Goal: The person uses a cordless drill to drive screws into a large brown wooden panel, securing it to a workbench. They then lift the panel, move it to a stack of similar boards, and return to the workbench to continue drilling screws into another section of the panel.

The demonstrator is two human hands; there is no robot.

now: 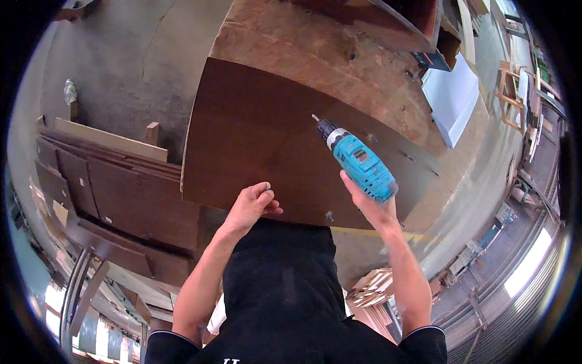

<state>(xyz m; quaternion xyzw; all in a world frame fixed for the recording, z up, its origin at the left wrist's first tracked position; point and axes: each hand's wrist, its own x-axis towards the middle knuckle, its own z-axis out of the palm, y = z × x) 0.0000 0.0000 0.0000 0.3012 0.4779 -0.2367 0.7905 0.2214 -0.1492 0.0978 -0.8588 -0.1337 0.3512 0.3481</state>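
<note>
My right hand [377, 209] is wrapped round the grip of a teal and black cordless drill [365, 167]. The drill is held above a dark brown panel [260, 133], and its bit points to the far left. Over the panel's near edge is my left hand [251, 206], thumb and forefinger pinched together. Something tiny shows at those fingertips, too small to name. A little cluster of small hardware [329, 215] lies near the panel's near edge, between my hands. Another small cluster [371, 138] sits just right of the drill.
The panel lies on a worn brown worktable [285, 42]. A white box-like piece [451, 100] stands at the table's right, and a dark curved wooden piece [400, 24] at its far side. Dark brown boards [133, 200] are stacked at left. Wood strips [373, 288] lie low at right.
</note>
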